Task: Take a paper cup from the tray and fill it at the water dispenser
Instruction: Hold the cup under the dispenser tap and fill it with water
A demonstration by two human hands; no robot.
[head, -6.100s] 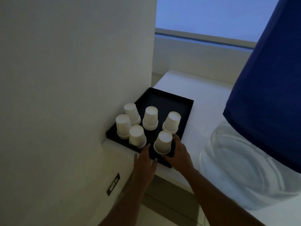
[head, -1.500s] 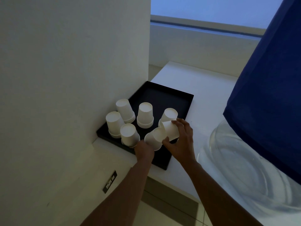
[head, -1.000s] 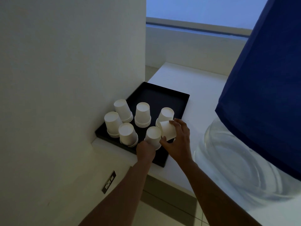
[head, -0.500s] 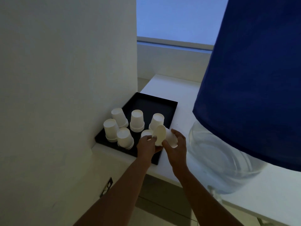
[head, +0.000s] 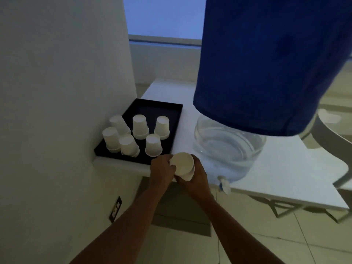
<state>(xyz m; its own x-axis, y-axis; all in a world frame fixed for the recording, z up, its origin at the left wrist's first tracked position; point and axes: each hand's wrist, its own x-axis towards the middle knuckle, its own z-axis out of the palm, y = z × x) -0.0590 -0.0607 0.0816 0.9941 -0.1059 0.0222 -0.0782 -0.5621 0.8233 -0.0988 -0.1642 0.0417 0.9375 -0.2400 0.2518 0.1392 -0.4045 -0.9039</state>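
While both hands [head: 163, 171] hold it, cup [head: 183, 165] mouth faces camera.

So my fingers [head: 172, 165] sit just off the front edge of the table [head: 285, 168], nothing under them but open floor [head: 266, 241]. To their left the wall [head: 57, 92] closes things off. Just beyond them six upside-down cups [head: 153, 144] crowd the near half of the tray [head: 177, 119]; its far half is bare. Right of them the tap [head: 223, 184] sticks out past the table edge, the water jug [head: 226, 147] bulking behind it under its blue cover [head: 266, 63].
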